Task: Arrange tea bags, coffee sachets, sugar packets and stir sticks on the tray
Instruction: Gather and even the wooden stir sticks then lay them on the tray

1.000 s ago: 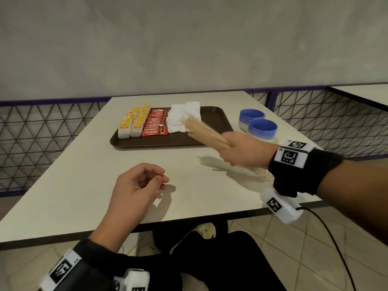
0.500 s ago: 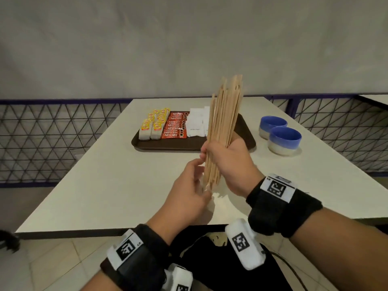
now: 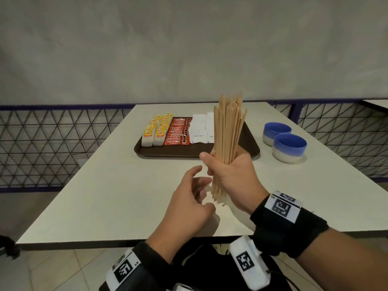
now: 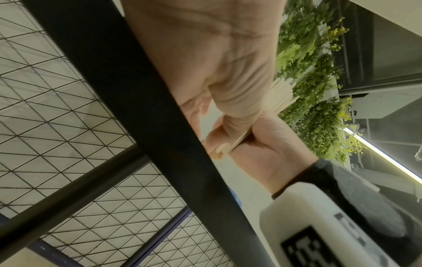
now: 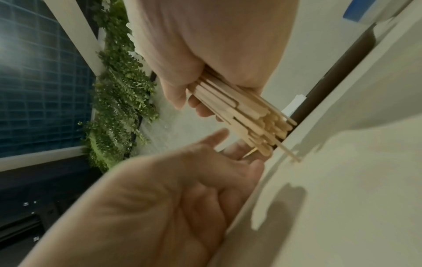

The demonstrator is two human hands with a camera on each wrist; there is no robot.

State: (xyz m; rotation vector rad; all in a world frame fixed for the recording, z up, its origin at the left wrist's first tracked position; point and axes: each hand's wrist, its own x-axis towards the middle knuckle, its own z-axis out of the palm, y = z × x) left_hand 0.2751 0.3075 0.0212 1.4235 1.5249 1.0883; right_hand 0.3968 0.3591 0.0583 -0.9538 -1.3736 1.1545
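My right hand [image 3: 228, 175] grips a thick bundle of wooden stir sticks [image 3: 227, 131] upright above the table's near half, in front of the brown tray [image 3: 248, 143]. The sticks' tops are uneven. My left hand [image 3: 195, 196] sits just left of the bundle's lower ends, fingers relaxed and holding nothing. On the tray lie yellow-tagged tea bags [image 3: 155, 132], red coffee sachets [image 3: 177, 134] and white sugar packets [image 3: 199, 129] in rows from left to right. In the right wrist view the stick ends [image 5: 248, 117] fan out below my fingers, with the left hand [image 5: 173, 189] beneath.
Two blue-and-white bowls [image 3: 289, 147] stand on the table to the right of the tray. The white table [image 3: 105, 196] has a dark front edge near my wrists. A mesh railing [image 3: 52, 143] runs behind and beside it.
My right hand swung the stick bundle from pointing low at the tray to standing upright. My left hand rose from the table to the bundle's lower ends, then eased slightly away.
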